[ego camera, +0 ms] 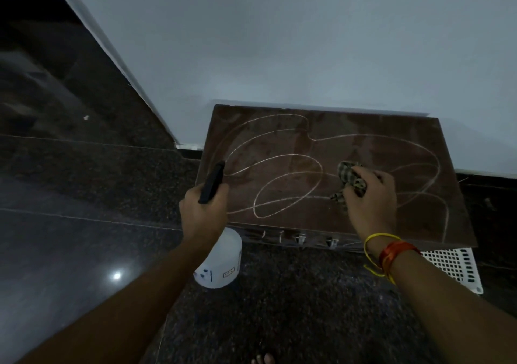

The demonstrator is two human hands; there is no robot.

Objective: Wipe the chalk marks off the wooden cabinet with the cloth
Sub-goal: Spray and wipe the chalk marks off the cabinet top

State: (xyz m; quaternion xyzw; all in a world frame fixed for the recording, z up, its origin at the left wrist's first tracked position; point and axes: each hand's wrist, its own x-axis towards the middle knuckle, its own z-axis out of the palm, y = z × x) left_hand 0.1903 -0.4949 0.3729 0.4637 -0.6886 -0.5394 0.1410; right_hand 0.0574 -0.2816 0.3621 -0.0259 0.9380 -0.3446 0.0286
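**dustbunny_42:** so where was the cloth at that point?

**woodshop_ray:** The checked cloth (349, 177) was bunched up on top of the wooden cabinet (279, 218), right of the middle, sitting on the chalk marks (288, 168). The right hand (372, 195) had its fingers curled round it and was pressing it down on the wood. The chalk was a bunch of big looping ovals running across nearly the whole top, all plain to see. The cabinet itself was low, dark brown, backed up against a pale wall (279, 42).

**dustbunny_42:** and the other hand?

**woodshop_ray:** The left hand (204, 209) was wrapped round the neck of a white spray bottle (221, 263), with the black trigger head (212, 181) sticking up past the knuckles toward the cabinet's left edge. The bottle hung just in front of the cabinet's near-left corner, over the floor. Couldn't tell if a finger was on the trigger.

**dustbunny_42:** anything else around?

**woodshop_ray:** Yellow and orange-red threads (389, 251) on the right wrist, a white lattice basket (453, 263) poking out below the cabinet's right end, dark speckled stone floor (84, 195), and some bare toes (263, 359) at the bottom edge. Pretty dim lighting overall.
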